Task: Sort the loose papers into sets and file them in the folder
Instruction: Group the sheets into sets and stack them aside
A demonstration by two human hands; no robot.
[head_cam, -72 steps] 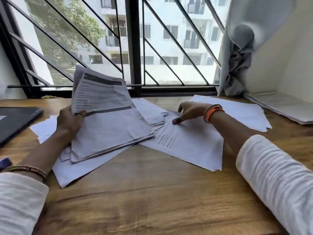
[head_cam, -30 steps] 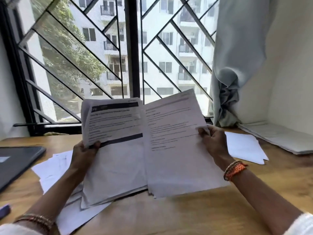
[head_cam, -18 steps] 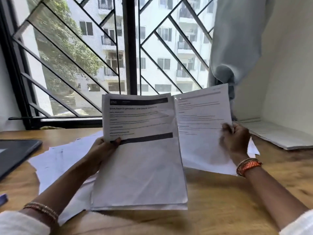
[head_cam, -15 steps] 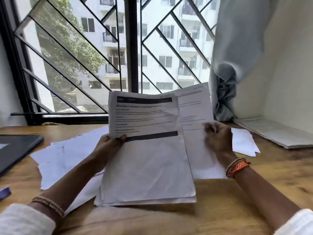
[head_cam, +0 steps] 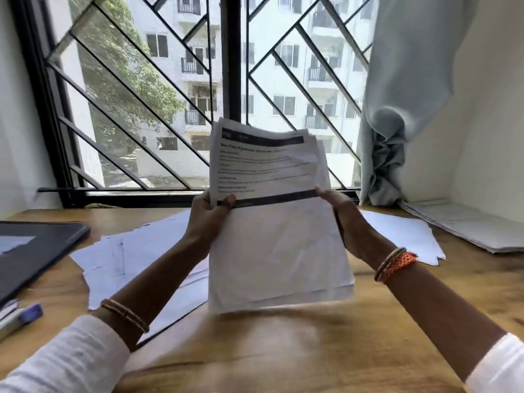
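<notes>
Bright daylight poured in through the window (head_cam: 232, 92) at the far side, and the building outside was nearly blown out to white. The held papers (head_cam: 272, 222) were backlit, glowing faintly, their print soft and unreadable. A soft shadow fell on the table (head_cam: 283, 350) below them. The near sleeves blurred, and the wide lens bowed the window frame at the left edge.

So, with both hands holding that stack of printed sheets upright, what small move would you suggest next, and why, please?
Probably tap the stack of printed sheets on the wooden desk to square it. The left hand and right hand grip its side edges, its bottom edge sits just at the desk, and the sheets' edges look staggered at the bottom and upper right.
</notes>
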